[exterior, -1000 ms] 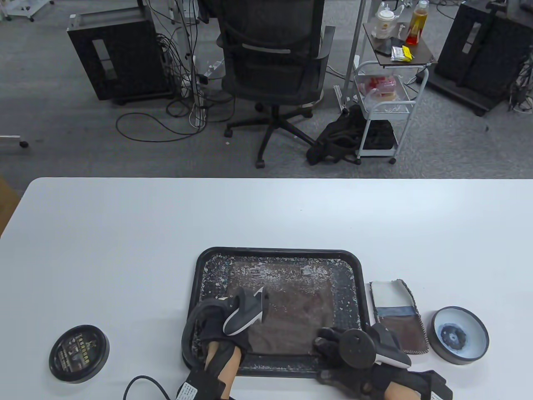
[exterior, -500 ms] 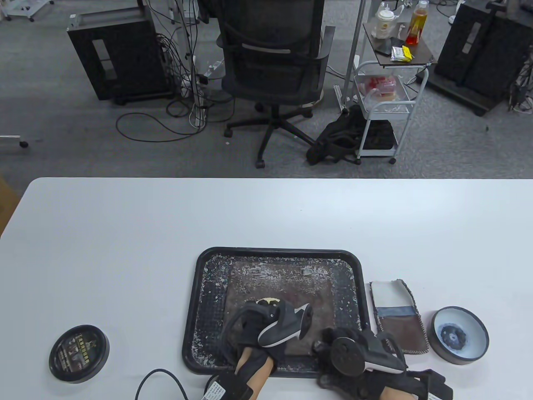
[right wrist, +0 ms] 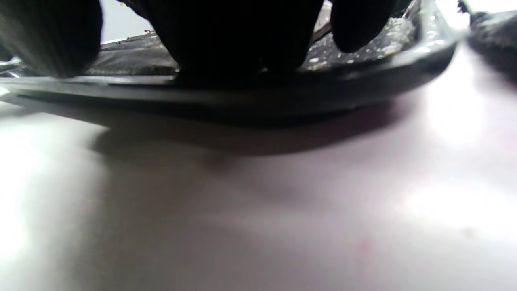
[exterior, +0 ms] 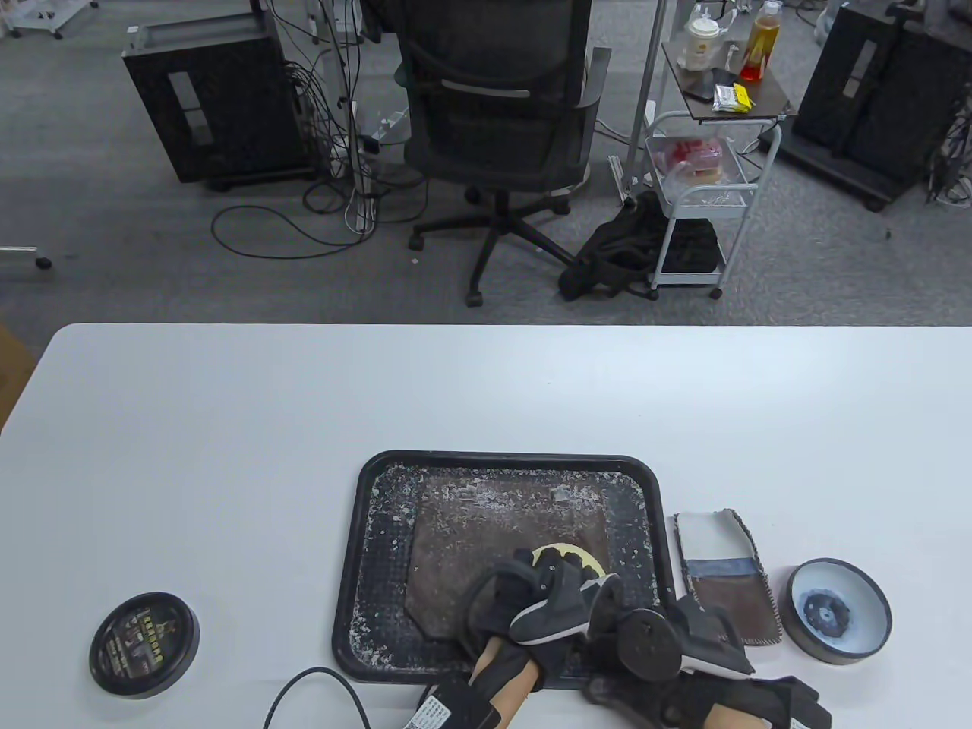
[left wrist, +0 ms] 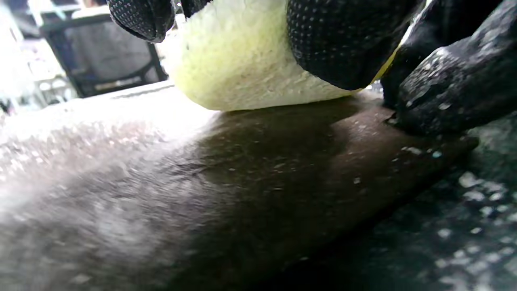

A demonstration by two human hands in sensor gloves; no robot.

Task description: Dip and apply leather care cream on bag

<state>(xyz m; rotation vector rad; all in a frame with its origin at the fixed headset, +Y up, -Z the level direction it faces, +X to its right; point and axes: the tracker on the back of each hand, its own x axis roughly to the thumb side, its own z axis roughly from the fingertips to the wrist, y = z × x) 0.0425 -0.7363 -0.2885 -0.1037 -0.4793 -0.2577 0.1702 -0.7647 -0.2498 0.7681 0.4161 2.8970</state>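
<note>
The brown leather bag point(exterior: 486, 547) lies flat in the black tray point(exterior: 364, 531) near the table's point(exterior: 228, 425) front edge, its surface and the tray floor speckled with pale flecks. A pale yellow sponge point(exterior: 566, 553) sits on the bag's right half, its underside pressed against the leather in the left wrist view point(left wrist: 242, 68). The left hand point(exterior: 531, 600) grips the sponge from above, gloved fingers point(left wrist: 343, 44) curled over its top and sides. The right hand point(exterior: 653, 645) rests at the tray's front right corner; in the right wrist view its fingers point(right wrist: 242, 36) touch the tray rim point(right wrist: 282, 97), but whether they press or curl round it I cannot tell. Just right of the tray lies a small pouch point(exterior: 725, 577), part white, part brown. Beside that stands the open cream tin point(exterior: 835, 611). Its black lid point(exterior: 144, 645) lies well apart, at the table's left front.
</note>
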